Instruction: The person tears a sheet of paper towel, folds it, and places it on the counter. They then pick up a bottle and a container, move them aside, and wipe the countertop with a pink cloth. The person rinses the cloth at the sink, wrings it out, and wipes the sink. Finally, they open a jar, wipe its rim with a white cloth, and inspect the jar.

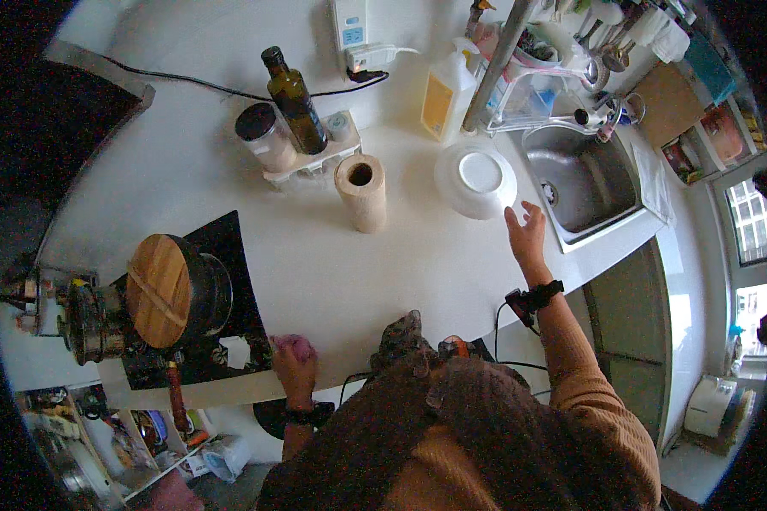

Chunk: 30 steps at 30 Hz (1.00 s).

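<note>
On the white countertop, my left hand (296,377) grips a bunched pink cloth (300,347) at the front edge, just right of the black cooktop (230,287). My right hand (527,236) is raised near the lower right rim of an upside-down white bowl (466,198); its fingers are apart and hold nothing. Whether a fingertip touches the rim, I cannot tell. Left of the bowl stands a paper towel roll (369,207) on end. A pump bottle with yellow liquid (444,102) is behind the bowl.
Right of the bowl is a steel sink (581,179), with a dish rack (530,96) behind it. A dark glass bottle (297,108) and a black-lidded jar (265,144) stand at the back. A pan with a wooden lid (156,290) sits on the cooktop; an open drawer (115,441) lies below.
</note>
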Motion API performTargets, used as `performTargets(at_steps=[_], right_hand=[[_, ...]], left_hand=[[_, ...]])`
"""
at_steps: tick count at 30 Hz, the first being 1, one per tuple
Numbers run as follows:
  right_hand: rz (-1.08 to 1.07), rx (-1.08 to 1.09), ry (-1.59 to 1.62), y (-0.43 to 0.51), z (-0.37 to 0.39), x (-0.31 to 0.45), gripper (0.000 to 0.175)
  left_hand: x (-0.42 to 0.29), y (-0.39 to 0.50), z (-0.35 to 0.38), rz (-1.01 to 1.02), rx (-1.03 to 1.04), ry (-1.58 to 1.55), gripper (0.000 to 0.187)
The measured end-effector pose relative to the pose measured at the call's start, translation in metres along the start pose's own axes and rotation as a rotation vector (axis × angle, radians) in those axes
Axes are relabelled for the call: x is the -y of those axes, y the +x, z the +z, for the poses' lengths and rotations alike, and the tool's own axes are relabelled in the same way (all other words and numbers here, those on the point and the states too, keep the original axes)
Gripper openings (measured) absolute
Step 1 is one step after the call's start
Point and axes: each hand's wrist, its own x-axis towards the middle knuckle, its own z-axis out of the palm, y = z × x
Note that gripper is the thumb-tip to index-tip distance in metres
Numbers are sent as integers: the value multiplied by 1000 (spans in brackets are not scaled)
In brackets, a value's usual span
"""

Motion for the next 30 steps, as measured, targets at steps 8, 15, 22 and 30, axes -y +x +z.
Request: performTargets(at_steps=[8,15,22,30], right_hand=[[-97,241,223,94,-38,-1,52],[-483,428,152,200,-20,63,61],[-530,402,-136,231,62,136,91],[-390,374,-136,250,96,153,77]], left_hand=[[-39,15,-32,-791,266,-1101,28],[-200,36,-66,-635,147,-1579,41],[-254,21,-68,-668,210,-1665,50],[-283,43,-68,-734,366,-1689,55]])
